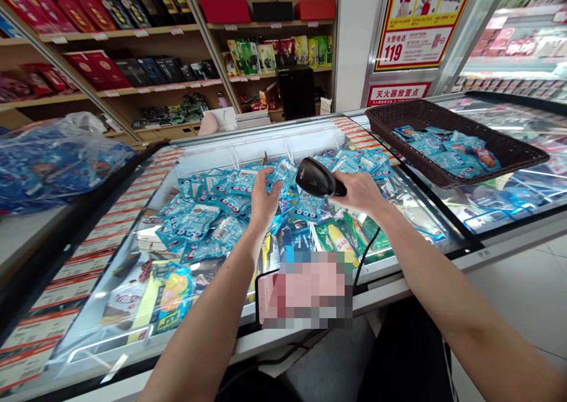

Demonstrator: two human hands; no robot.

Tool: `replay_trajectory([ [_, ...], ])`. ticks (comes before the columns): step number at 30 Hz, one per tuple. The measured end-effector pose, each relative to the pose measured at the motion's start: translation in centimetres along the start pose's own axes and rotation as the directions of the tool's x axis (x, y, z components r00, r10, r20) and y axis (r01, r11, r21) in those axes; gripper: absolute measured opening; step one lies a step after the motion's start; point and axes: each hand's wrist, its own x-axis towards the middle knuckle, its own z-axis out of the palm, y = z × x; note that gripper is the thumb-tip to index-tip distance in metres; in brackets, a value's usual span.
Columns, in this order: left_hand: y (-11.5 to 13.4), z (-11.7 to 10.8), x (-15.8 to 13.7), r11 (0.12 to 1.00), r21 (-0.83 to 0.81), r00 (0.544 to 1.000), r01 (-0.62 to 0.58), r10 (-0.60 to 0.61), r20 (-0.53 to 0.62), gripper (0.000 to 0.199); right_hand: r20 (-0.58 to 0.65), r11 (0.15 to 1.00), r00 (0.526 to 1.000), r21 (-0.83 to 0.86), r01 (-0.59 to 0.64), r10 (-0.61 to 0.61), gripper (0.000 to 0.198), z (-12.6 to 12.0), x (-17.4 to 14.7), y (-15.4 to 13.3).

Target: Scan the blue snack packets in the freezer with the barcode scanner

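Note:
My left hand (264,196) pinches a small blue packet (283,173) by its side, over a glass-topped chest freezer. In my right hand (359,190) is a black handheld barcode scanner (315,179), its head pointing left toward that packet. Many like blue packets (195,220) lie heaped below and to the left of my hands, with a second heap (363,159) behind the scanner. The scanner's black cable (367,249) runs down from my right hand. A phone (266,298), partly blurred out, rests at the freezer's front edge between my forearms.
A brown woven basket (460,173) with several blue packets stands on the glass to the right. On the left sits a clear plastic bag (57,160) of blue packets. Orange-striped price labels (88,272) line the freezer. Shelves (146,86) with boxes and bottles stand behind.

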Motion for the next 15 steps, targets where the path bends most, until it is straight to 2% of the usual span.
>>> replay_trajectory([
  [5,0.26,-0.13,0.04,0.996,-0.067,0.998,0.058,-0.059,-0.013,0.032,0.012,1.000,1.000,0.003,0.009,-0.009,0.038,-0.05,-0.04,-0.07],
  [15,0.46,-0.18,0.09,0.994,-0.093,0.998,0.057,-0.058,-0.010,0.030,0.026,1.000,1.000,0.003,0.016,-0.016,0.037,-0.04,-0.04,-0.11],
])
